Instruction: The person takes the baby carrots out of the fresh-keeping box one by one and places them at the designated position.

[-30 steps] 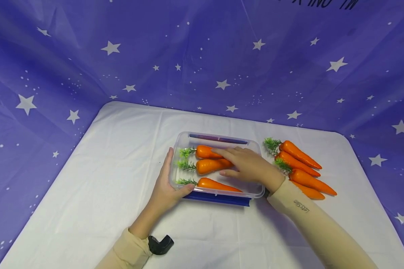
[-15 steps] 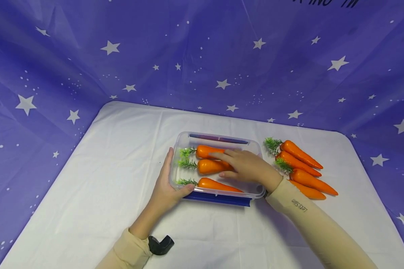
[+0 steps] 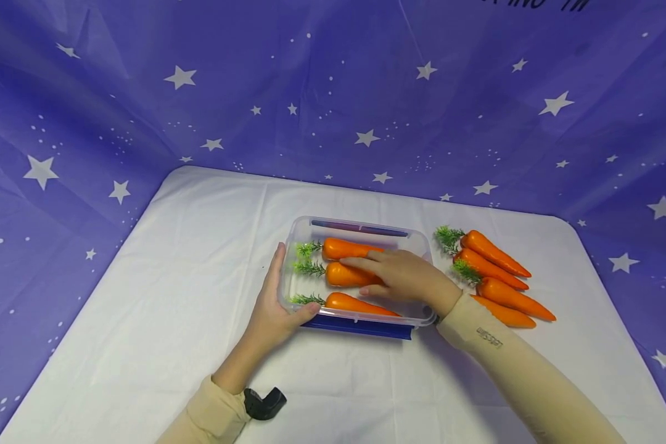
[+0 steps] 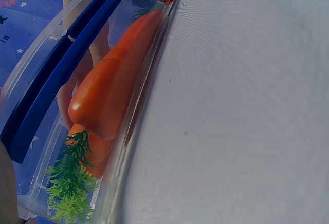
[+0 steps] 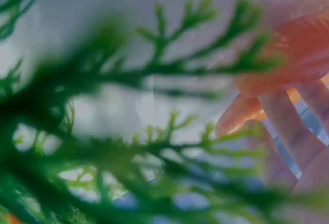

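Note:
A clear plastic food box (image 3: pixel 422 314) with blue side latches stands on the table, holding three carrots with green tops. My left hand (image 3: pixel 277 317) grips its left end, thumb over the front rim and fingers along the outside. My right hand (image 3: pixel 405 274) is inside the box, with fingers over the middle carrot (image 3: pixel 340 275) and the thumb at its near side; the carrot's tip is hidden. Behind it lies the back carrot (image 3: pixel 344 248). Along the front wall is the front carrot (image 4: pixel 113 80), seen through the plastic in the left wrist view beside a blue latch (image 4: pixel 67 70).
Right of the box lies a pile of several carrots (image 3: pixel 516 299), close to my right forearm. Their leafy tops (image 3: pixel 448 239) point left; blurred leaves (image 5: pixel 154 70) fill much of the right wrist view. A white cloth (image 3: pixel 200 246) covers the table, with a purple starry backdrop (image 3: pixel 333 123) behind.
My right hand's fingers have moved from the back carrot down onto the middle one, baring more of the back carrot. The left hand and box have stayed in place.

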{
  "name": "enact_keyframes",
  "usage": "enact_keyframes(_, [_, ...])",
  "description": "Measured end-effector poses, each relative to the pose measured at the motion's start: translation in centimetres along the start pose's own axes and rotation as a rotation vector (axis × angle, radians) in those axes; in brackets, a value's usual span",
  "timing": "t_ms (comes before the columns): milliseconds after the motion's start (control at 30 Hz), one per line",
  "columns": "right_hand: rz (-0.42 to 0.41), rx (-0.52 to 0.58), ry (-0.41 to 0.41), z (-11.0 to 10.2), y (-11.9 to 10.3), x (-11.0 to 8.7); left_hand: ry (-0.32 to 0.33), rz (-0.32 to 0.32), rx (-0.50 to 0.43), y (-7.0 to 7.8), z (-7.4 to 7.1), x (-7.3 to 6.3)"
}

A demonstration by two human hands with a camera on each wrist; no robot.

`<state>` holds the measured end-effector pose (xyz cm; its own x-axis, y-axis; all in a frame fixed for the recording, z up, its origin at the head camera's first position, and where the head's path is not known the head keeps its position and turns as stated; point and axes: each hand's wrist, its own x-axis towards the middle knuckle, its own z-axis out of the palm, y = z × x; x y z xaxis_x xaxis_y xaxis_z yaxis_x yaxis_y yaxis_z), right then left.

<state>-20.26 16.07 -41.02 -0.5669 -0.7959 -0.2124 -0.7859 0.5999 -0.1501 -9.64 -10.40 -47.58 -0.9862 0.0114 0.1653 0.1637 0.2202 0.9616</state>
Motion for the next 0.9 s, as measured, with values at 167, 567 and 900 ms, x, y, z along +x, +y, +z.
enact_keyframes(167, [-0.038, 0.026, 0.009, 0.13, -0.39, 0.41, 0.005, 0.003, -0.015, -0.03, -0.09, 0.03])
enact_keyframes(567, [-0.035, 0.057, -0.025, 0.82, -0.79, 0.66, 0.001, -0.004, -0.006, 0.01, -0.02, 0.06])
enact_keyframes(900, [-0.026, 0.094, 0.001, 0.62, -0.72, 0.34, 0.004, -0.006, -0.016, -0.03, 0.16, 0.00])
